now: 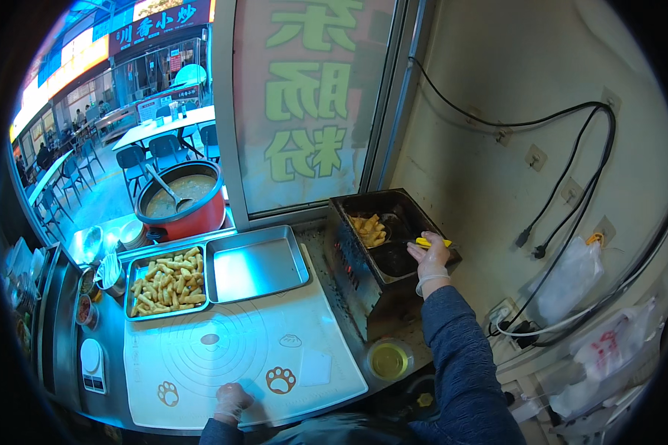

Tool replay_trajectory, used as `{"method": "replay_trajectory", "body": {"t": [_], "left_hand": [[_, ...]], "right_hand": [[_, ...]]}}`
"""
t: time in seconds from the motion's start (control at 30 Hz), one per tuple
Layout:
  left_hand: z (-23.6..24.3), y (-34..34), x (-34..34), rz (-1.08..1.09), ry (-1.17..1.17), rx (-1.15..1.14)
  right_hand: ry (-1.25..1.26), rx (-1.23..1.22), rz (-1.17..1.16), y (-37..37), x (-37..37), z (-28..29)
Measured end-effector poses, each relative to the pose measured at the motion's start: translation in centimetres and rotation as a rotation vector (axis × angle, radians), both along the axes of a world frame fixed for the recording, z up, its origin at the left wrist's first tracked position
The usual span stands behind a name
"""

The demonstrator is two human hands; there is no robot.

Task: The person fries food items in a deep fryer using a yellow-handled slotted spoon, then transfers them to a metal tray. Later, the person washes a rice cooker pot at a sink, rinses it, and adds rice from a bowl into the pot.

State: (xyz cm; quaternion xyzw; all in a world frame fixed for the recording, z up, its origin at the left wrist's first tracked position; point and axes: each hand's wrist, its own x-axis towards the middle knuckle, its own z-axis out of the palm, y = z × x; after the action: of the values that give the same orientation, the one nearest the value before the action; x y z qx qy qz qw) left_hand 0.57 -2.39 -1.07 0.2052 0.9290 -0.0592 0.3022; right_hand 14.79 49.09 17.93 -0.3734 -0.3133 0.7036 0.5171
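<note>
Over the near right part of the dark metal fryer (pixel 386 278), my right hand (pixel 432 261), in a clear glove, is closed around a yellow handle (pixel 424 242). What the handle belongs to is hard to make out. Golden fried dough pieces (pixel 369 231) lie in the fryer's far left part. My left hand (pixel 234 399), also gloved, rests with curled fingers at the near edge of the white mat (pixel 200 371), and nothing shows in it. At the mat's far side, a metal tray (pixel 132 291) full of fried dough pieces (pixel 169 280) stands beside a bare metal tray (pixel 257 265).
A red pot (pixel 193 222) of soup with a ladle (pixel 169 187) stands behind the trays. A cup of yellow liquid (pixel 390 360) sits near the fryer. A small white scale (pixel 93 365) is at left. Black cables (pixel 608 148) hang on the right wall near plastic bags (pixel 571 278).
</note>
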Motion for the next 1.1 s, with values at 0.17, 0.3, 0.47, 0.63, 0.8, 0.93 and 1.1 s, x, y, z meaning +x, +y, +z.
{"method": "replay_trajectory", "body": {"t": [0.17,0.3,0.47,0.63,0.8,0.93,1.1], "left_hand": [[0.2,0.1,0.0,-0.006,-0.015,-0.040],[0.4,0.4,0.1,-0.015,-0.015,-0.046],[0.7,0.3,0.1,-0.001,-0.025,-0.036],[0.3,-0.1,0.1,0.007,-0.022,-0.008],[-0.1,0.1,0.0,-0.014,-0.014,-0.002],[-0.2,0.4,-0.2,-0.031,-0.011,-0.065],[0.0,0.6,-0.1,-0.030,-0.032,-0.077]], "right_hand": [[0.152,-0.070,-0.056,0.0,1.4,-0.1],[0.192,-0.085,-0.048,-0.2,1.6,-0.7],[0.215,-0.018,-0.048,-0.8,1.9,-1.2],[0.291,0.027,-0.048,-0.8,4.1,-1.2],[0.302,-0.002,-0.079,-1.3,6.3,-0.8],[0.348,0.056,-0.065,-1.9,8.5,-0.4],[0.414,0.079,-0.063,-2.3,10.8,-0.2]]}}
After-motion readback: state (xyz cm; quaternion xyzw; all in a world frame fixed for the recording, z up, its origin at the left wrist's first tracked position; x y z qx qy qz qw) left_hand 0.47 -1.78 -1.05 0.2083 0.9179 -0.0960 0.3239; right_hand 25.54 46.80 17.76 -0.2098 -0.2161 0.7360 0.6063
